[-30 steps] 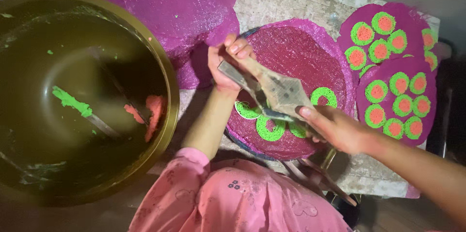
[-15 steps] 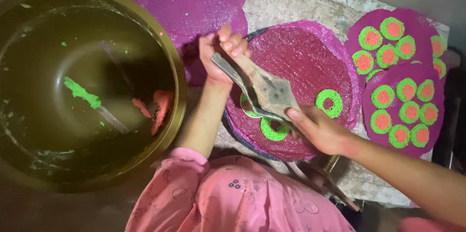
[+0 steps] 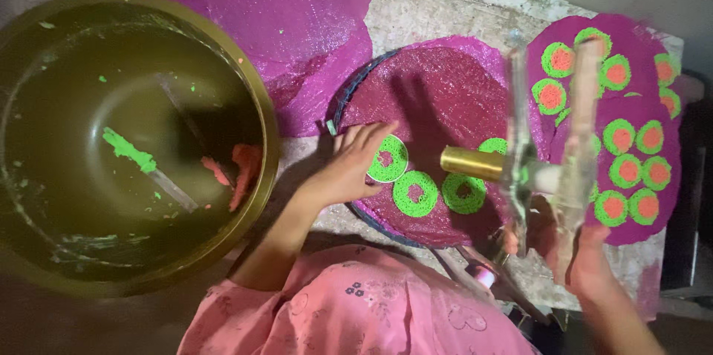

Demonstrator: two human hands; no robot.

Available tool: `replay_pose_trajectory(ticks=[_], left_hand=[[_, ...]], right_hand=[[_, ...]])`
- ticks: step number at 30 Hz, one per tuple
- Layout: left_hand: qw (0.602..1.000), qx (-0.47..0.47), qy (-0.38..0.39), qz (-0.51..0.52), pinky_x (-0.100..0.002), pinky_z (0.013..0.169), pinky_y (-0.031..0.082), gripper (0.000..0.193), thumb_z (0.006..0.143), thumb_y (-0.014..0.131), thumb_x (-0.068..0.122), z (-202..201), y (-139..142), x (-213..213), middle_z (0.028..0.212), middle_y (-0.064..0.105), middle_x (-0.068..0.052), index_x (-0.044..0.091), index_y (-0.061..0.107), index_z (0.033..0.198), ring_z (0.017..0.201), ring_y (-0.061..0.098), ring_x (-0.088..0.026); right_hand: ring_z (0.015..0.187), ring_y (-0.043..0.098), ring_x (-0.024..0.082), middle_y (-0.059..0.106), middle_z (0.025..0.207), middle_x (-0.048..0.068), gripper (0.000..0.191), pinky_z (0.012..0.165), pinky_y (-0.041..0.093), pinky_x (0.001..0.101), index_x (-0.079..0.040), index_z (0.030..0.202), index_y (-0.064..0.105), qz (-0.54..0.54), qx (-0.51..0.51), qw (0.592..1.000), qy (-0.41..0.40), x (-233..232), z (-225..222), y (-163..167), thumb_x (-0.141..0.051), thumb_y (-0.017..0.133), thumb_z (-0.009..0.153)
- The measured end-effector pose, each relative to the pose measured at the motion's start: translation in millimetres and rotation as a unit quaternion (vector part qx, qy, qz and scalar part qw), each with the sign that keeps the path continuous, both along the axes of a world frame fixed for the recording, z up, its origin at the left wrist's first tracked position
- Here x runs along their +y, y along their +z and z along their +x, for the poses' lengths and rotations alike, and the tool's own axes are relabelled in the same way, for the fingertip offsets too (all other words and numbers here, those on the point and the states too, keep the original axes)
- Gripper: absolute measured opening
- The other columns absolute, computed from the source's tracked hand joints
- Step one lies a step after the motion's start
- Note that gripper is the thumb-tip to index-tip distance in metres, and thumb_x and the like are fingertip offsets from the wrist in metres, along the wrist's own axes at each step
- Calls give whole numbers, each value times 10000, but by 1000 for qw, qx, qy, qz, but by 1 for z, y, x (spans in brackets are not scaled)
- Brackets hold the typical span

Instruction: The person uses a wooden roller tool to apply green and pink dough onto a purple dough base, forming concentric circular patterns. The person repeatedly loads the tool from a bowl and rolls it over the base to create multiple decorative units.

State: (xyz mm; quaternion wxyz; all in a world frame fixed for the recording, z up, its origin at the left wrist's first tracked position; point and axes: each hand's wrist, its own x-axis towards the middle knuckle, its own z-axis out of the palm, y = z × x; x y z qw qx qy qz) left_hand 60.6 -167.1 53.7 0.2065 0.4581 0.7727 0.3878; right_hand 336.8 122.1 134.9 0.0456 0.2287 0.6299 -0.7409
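Lifted off the purple disc [image 3: 445,95], the metal press [image 3: 546,169] now sits clamped in the right hand [image 3: 587,266]. Left hand [image 3: 349,165], fingers spread, touches a green ring [image 3: 389,159].

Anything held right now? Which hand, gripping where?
Right hand grips the lower handle ends of a metal press tool with a brass barrel. Left hand holds nothing; its fingertips rest on a green ring.

Your right hand [image 3: 590,266] and press [image 3: 549,169] are motion-blurred; grip unclear. Press hides part of the purple mats [image 3: 631,80]. Bowl [image 3: 260,102] is cut off at left edge.
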Motion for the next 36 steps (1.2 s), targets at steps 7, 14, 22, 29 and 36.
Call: replay_pose_trajectory(ticks=[7,14,22,29,36], left_hand=[[999,-31,-7,-31,-520,1149,246,1202,649,943,272,-11,-15,13,1535,394,-177,108,203,1583,1369,354,-375],[997,16,68,-24,-484,1203,252,1197,658,921,333,-62,-27,46,1569,419,-173,107,214,1597,1451,334,-379],[889,-327,-22,319,-500,1273,257,988,987,732,464,-74,-7,74,1595,348,-230,-62,202,1634,1496,329,-361],[426,-671,-136,592,-432,1136,433,561,1078,474,612,-82,15,101,1016,592,-55,69,569,1182,1058,587,-235],[429,-640,-63,635,-369,922,450,404,1022,435,551,-130,1,90,830,512,41,170,533,933,824,515,-133]], right_hand=[[870,605,338,635,988,253,1272,742,491,486,23,1417,487,-70,11,990,-124,-28,13,7,-998,445,660],[897,626,335,630,1057,203,1258,778,518,506,-17,1448,465,-66,45,987,-136,-17,6,-14,-999,395,665],[868,691,270,695,985,169,941,791,574,445,-1,1278,553,-35,-41,997,61,8,-46,-32,-820,334,871],[757,663,189,706,867,91,679,691,534,371,-42,1097,673,47,-286,937,193,19,-161,-5,-615,333,964],[602,669,165,687,691,76,815,620,588,336,12,852,693,310,-209,893,249,-11,-226,25,-715,339,945]])
